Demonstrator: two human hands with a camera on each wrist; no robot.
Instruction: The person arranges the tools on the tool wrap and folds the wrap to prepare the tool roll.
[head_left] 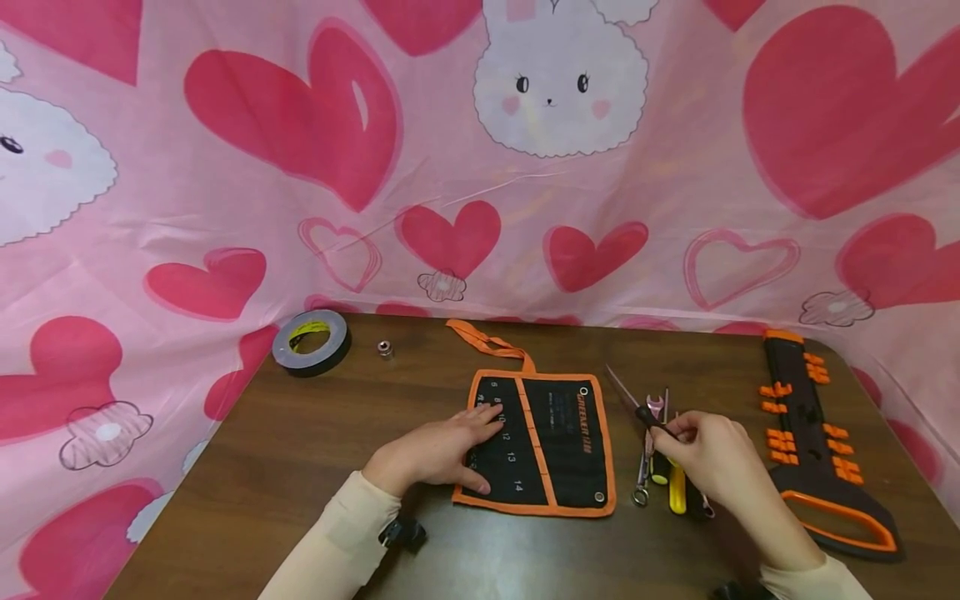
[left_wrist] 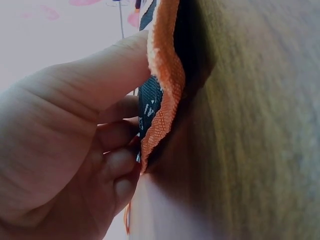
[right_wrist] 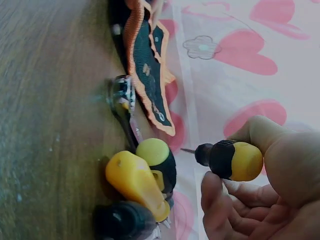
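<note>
My left hand [head_left: 448, 447] rests on the left part of a black fabric tool pouch [head_left: 570, 450] with orange edging and size numbers. In the left wrist view the thumb lies against the pouch's orange edge [left_wrist: 167, 65]. My right hand [head_left: 716, 457] pinches a screwdriver [right_wrist: 235, 160] by its black and yellow handle. Its thin shaft points away, up and left, in the head view. Below that hand lie a yellow-handled tool [head_left: 677, 490], a wrench with a ring end [head_left: 640, 495] and a black handle with a lime-yellow end [right_wrist: 152, 151], close together and partly hidden.
At the far left stand a roll of tape [head_left: 311, 343] and a small metal socket [head_left: 385, 349]. A black rack with orange clips and an orange-rimmed handle [head_left: 810, 433] lies along the right side. The pouch's orange strap [head_left: 491, 343] stretches toward the heart-patterned cloth behind.
</note>
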